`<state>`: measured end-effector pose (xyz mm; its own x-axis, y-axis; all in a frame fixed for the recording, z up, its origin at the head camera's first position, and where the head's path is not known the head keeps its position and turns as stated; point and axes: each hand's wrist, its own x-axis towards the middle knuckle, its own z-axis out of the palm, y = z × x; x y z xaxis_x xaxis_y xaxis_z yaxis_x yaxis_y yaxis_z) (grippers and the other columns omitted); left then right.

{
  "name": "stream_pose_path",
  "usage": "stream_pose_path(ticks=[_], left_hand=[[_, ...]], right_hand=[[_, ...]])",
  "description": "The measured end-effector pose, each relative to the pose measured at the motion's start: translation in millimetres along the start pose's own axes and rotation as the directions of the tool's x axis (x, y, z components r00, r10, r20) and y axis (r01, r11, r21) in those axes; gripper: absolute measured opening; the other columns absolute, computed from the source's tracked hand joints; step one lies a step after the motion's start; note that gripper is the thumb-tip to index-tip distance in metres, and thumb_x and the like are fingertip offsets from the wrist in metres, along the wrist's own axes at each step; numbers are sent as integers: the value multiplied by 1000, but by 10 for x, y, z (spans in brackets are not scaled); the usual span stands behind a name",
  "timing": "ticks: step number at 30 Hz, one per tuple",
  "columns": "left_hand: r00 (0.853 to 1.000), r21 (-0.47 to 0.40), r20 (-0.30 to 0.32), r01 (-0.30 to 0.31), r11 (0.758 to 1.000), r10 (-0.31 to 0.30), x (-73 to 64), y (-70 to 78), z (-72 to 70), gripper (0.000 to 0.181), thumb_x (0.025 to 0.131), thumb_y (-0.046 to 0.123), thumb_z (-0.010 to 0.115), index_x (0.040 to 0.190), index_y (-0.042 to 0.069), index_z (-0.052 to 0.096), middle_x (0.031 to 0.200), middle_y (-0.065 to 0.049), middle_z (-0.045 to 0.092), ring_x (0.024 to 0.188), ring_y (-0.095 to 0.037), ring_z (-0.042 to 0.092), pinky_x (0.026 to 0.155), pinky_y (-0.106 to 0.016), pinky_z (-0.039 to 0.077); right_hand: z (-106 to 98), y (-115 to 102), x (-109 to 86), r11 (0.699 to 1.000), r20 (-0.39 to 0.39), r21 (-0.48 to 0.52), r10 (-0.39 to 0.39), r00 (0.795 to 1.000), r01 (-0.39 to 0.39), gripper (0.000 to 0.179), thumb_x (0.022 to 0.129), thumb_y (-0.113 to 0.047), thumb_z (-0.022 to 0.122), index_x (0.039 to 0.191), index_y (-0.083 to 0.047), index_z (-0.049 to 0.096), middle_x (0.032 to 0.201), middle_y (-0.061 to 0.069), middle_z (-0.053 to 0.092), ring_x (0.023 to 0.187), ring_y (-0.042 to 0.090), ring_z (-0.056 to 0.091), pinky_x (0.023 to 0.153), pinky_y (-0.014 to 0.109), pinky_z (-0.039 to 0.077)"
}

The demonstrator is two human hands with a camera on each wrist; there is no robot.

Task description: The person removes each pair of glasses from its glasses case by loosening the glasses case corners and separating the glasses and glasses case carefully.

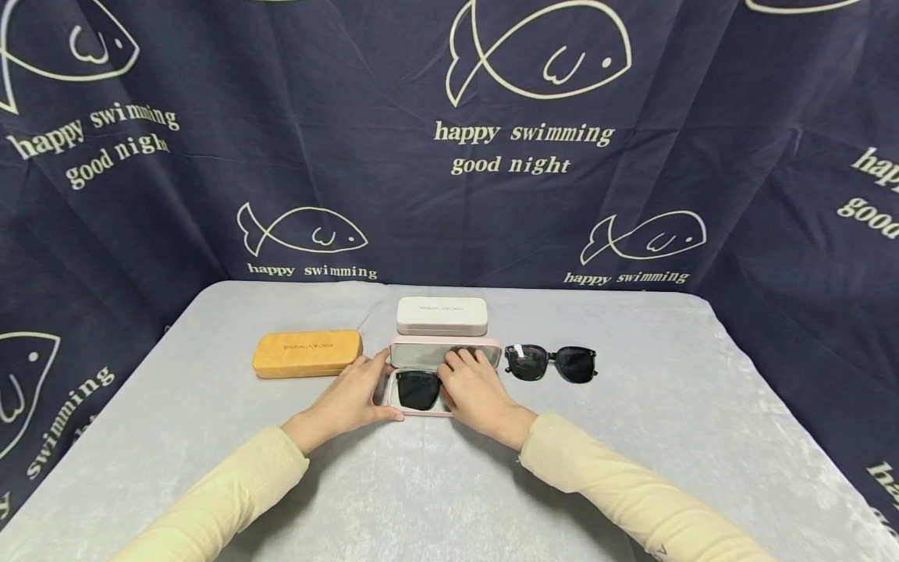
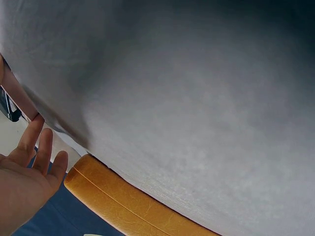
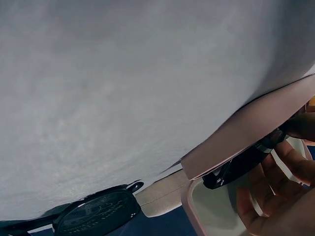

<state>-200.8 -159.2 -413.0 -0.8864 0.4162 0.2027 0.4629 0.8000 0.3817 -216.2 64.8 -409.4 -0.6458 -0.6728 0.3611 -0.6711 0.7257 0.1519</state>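
Head view: the pink case [image 1: 414, 357] stands open on the counter [image 1: 702, 429], its lid raised at the back, with the glasses [image 1: 419, 390] lying in its base. The left hand [image 1: 354, 390] grips the case by its left end, thumb at the front corner and fingers at the rear. The right hand [image 1: 485, 398] covers the right part of the glasses. The orange case [image 1: 305, 355], closed, lies just beside the left hand; the white case [image 1: 441, 316], also closed, is behind the pink one; a second pair [image 1: 579, 364] rests to the right. Left wrist view: a fingertip of the left hand touches the pink case, the other visible fingers being apart from it; the thumb is largely out of frame. Right wrist view: the right hand pinches the black frame between thumb and fingers at the case's front wall; exact fingertip contact is partly hidden. Handling assessment: the glasses appear light and stiff, with smooth lenses judged liable to smears and scratches and slender temples that could bend; hold is best taken at the frame's rim or hinge corner. The case appears rigid and light, best steadied by its end walls, clear of the lid's hinge.
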Motion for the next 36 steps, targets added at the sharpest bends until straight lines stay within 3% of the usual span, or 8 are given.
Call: stream_pose_path(ticks=[36], left_hand=[[1000, -9, 11, 7, 1000, -7, -4, -6, 0, 101, 63, 44, 79, 138, -3, 31, 111, -7, 63, 106, -25, 53, 92, -43, 44]], right_hand=[[-62, -35, -5, 999, -43, -22, 34, 999, -35, 17, 72, -17, 68, 85, -10, 60, 83, 3, 58, 79, 20, 50, 66, 31, 34]])
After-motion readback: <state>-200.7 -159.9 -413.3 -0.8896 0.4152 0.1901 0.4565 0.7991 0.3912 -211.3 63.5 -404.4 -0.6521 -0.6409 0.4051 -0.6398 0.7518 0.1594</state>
